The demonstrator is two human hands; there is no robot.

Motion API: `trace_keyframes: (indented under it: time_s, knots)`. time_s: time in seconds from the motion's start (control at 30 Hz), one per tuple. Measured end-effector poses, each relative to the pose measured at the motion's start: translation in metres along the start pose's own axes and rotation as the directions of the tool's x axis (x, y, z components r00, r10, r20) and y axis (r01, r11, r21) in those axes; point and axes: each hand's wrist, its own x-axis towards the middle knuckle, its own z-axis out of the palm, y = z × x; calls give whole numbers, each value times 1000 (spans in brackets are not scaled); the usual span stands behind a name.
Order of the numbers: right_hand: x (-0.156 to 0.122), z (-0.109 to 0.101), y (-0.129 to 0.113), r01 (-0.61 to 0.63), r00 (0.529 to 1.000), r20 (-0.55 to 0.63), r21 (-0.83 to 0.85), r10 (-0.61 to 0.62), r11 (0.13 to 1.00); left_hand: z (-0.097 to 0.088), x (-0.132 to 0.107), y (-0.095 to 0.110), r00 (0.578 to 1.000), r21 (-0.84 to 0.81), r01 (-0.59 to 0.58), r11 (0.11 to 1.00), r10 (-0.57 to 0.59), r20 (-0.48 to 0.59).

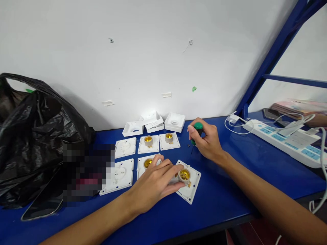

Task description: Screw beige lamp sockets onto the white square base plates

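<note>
Left hand (pixel 155 182), fingers pressed together, pins the near lamp-holder plate (pixel 191 194); right hand (pixel 207 142) pinches the green screwdriver (pixel 198 128). We judge fastening in hand: the tip must seat squarely.

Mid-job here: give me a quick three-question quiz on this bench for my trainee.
1. True or false: the right hand holds a green-handled screwdriver.
2. What does the left hand hold? A) a hammer B) a white socket plate C) a cup
3. On which side of the blue bench does the power strip lie?
Key: 1 true; 2 B; 3 the right side.
</note>
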Motion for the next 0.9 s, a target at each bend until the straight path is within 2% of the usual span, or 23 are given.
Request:
trace_keyframes:
  time_s: [0.17, 0.3, 0.47, 0.7, 0.9]
  knots:
    - [-1, -1, -2, 10, 1000, 4, 0, -10, 1000, -1, -1, 2, 999, -1, -51, 999, 51, -12]
    - [-1, -1, -3, 14, 1000, 14, -7, -14, 1000, -1, -1, 0, 1000, -50, -22, 999, 22, -10]
    - [-1, -2, -2, 6, 1000, 17, -11, -6, 1000, 1, -1, -2, 996, -123, -29, 992, 39, 78]
    - [-1, -2, 0, -4, 1000, 13, -7, 4, 1000, 2, -3, -2, 990, -121, 6, 993, 11, 143]
    - [-2, -1, 1, -14, 1000, 24, -17, 14, 1000, 1, -3, -1, 990, -127, -13, 992, 30, 140]
